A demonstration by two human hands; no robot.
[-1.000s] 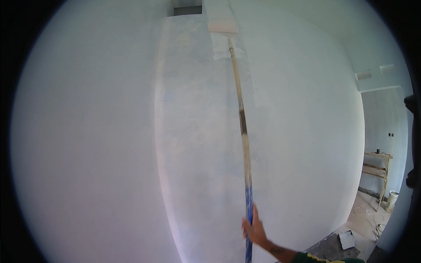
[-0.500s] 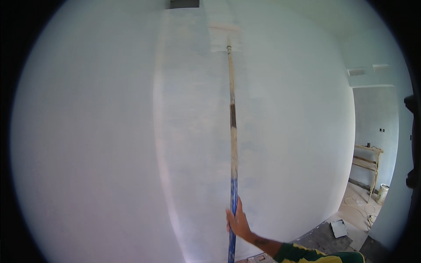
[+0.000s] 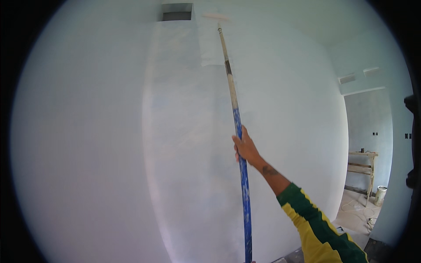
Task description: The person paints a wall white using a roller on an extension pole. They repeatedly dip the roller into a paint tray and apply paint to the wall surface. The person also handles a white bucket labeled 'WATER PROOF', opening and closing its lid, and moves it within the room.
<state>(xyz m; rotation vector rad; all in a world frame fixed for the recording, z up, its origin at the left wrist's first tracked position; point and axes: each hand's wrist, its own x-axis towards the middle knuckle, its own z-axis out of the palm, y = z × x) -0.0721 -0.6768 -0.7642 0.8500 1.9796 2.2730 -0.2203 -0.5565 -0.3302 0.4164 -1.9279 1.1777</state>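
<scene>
A long-handled paint roller reaches up the pale wall (image 3: 184,131). Its roller head (image 3: 216,18) lies against the wall high up, blurred by motion. The extension pole (image 3: 246,206) is blue and paint-smeared below, bare and tan above, with a dark band between. My right hand (image 3: 247,147) is wrapped round the blue part near its upper end, the arm stretched forward in a green and yellow sleeve. At the lower edge only a sliver of skin shows beside the pole, perhaps my left hand; its fingers are cut off by the frame.
A rectangular opening (image 3: 177,12) is set in the wall left of the roller head. At the right, a doorway shows a wooden trestle (image 3: 364,154), a bucket (image 3: 380,195) and a cable (image 3: 369,223) on the floor.
My right hand has risen with the pole, and the roller head has moved further up the wall. The pole now leans left at its top. The view has tilted upward.
</scene>
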